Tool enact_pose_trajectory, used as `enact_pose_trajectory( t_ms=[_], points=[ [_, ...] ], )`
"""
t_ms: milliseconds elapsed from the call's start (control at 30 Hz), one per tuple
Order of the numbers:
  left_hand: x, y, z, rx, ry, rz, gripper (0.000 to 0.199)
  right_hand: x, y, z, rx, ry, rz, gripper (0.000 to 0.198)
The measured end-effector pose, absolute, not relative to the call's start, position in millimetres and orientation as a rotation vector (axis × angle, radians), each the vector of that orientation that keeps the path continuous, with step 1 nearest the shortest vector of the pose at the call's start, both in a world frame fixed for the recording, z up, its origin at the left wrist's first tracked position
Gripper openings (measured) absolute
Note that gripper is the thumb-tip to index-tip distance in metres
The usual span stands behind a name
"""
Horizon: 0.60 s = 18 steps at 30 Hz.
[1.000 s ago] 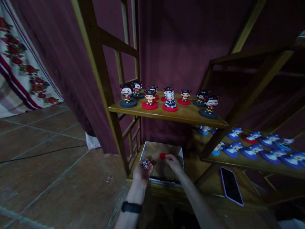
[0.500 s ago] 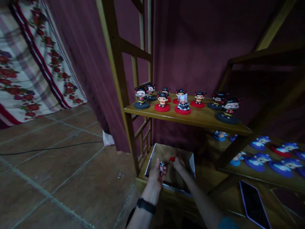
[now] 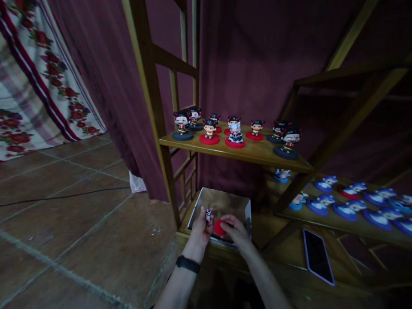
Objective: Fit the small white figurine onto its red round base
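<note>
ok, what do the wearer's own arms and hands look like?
Left hand and right hand: five-fingered human, no gloves. Left forearm: dark band around the wrist; too dim to tell if it's a watch. Right forearm: nothing visibly worn. No sleeves or cables visible on either arm.

Left wrist: one black wristband (image 3: 188, 264), a plain strap of roughly even width, matt in this light; it runs around the wrist as a single dark stripe. Fastening and any markings too small to read. Left hand (image 3: 202, 228) and right hand (image 3: 236, 231): both ungloved. Left forearm (image 3: 179, 288) bare above the band; right forearm (image 3: 265, 279) slim, tapering to the wrist, uncovered down to the frame's lower edge.
</note>
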<state>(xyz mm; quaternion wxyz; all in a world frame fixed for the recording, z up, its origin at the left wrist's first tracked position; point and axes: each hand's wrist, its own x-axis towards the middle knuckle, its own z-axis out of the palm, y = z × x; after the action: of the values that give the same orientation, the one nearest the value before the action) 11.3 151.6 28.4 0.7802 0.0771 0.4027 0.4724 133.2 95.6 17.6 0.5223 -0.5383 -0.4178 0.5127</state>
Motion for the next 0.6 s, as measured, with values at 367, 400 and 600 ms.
enact_pose_trajectory(
  t_ms=[367,400,600],
  points=[
    [14.8,153.2,23.8,0.249,0.875,1.039,0.015,134.7,111.4,18.0,-1.508,-1.218,0.792,0.019],
    [15.6,152.8,23.2,0.259,0.876,1.027,0.014,133.8,111.5,19.8,-1.504,-1.232,0.786,0.018],
    [24.2,149.9,22.6,0.185,0.896,0.961,0.009,131.2,111.7,24.2,-1.522,-1.326,0.759,0.013]
  ],
)
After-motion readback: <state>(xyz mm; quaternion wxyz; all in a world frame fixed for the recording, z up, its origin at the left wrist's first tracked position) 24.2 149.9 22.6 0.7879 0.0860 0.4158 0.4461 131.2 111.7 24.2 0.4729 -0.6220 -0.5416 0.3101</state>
